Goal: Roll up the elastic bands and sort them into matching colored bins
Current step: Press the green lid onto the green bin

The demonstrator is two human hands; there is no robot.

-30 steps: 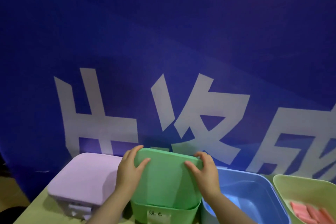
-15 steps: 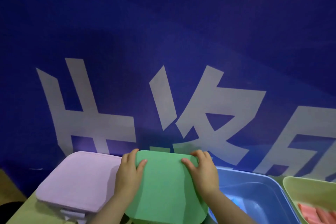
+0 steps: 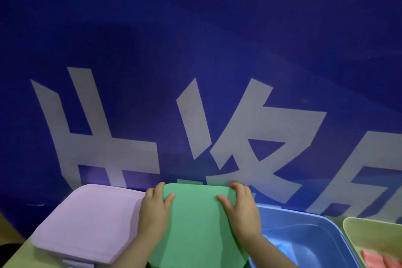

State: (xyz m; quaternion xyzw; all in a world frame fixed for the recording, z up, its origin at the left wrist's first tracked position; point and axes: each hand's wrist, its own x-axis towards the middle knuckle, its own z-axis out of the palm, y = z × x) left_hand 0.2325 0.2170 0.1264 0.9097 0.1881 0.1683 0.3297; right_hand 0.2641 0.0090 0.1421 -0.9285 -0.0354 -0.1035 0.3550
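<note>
A person stands at the table [image 3: 13,257] with both hands on a green lid [image 3: 195,228], which fills the low middle of the scene and slopes up toward its far edge. The left hand [image 3: 152,213] grips the lid's far corner at about 10 o'clock, fingers curled over the rim and the thumb lying flat on top. The right hand [image 3: 241,211] holds the opposite corner at about 2 o'clock in the same way, thumb pointing inward across the surface. I cannot tell whether the lid sits on its bin, as whatever is under it is hidden.

At 9 o'clock from the lid, just beside the left hand, stands a lilac bin [image 3: 87,220] with its own lid closed. At 3 o'clock is an open blue bin [image 3: 315,235], the right forearm crossing its near corner; something pale lies inside, too blurred to name. Further out at 3 o'clock, touching the blue bin's side, is a yellow-green bin [image 3: 374,235] with pink elastic bands [image 3: 378,260] lying in its bottom.

Behind everything, at 12 o'clock, hangs a blue banner [image 3: 195,50] with large pale characters.
</note>
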